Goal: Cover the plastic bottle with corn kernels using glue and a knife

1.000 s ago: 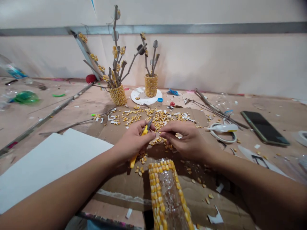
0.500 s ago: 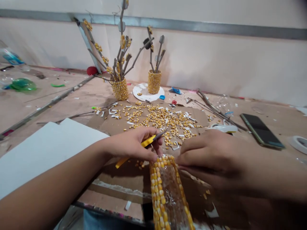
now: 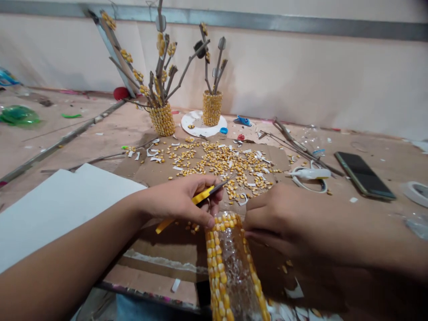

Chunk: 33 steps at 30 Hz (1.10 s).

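Note:
A clear plastic bottle with rows of yellow corn kernels stuck on it lies tilted at the bottom middle. My left hand is closed around yellow-handled scissors, its thumb touching the kernel-covered end of the bottle. My right hand is at the right side of that end, its fingers pressed together; whatever they pinch is hidden. Loose kernels and white paper scraps are spread on cardboard beyond my hands.
Two kernel-covered pots with twigs stand at the back, one on a white disc. A glue bottle, a phone and a tape roll lie right. A white sheet lies left.
The view has shifted slightly, so the background sits higher and further left. My right hand has moved a little, showing more of the glue bottle. The scissors stay in my left hand.

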{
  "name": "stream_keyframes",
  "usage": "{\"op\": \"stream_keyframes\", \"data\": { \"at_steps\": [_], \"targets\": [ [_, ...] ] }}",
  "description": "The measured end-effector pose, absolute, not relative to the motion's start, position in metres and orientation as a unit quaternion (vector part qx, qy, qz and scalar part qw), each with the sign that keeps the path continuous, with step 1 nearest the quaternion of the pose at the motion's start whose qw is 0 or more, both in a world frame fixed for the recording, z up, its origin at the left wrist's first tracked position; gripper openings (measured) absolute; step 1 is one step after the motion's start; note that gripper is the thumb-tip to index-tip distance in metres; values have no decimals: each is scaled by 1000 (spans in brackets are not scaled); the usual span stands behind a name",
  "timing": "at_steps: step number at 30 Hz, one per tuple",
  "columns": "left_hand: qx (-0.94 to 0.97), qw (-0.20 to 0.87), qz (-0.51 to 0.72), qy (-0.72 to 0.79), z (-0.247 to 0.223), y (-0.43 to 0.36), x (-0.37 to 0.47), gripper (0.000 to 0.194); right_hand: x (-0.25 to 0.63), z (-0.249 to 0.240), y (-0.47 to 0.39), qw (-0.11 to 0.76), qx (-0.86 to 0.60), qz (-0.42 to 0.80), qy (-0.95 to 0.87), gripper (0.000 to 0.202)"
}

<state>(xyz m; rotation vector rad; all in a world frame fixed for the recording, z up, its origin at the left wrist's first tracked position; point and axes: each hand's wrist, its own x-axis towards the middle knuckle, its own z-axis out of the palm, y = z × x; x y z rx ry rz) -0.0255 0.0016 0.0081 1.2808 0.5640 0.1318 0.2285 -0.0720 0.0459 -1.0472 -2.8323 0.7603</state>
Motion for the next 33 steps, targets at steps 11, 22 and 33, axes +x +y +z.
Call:
{"op": "stream_keyframes", "data": {
  "at_steps": [11, 22, 33],
  "targets": [
    [606, 751, 49, 257, 8, 4, -25, 38, 226, 54, -71, 0, -345, 215, -914, 21],
    [618, 735, 45, 274, 9, 3, -24, 39, 226, 51, -66, 7, -338, 197, -920, 20],
    [625, 730, 39, 273, 10, 3, -24, 38, 228, 51, -62, 23, -337, 211, -917, 12]
  ]
}}
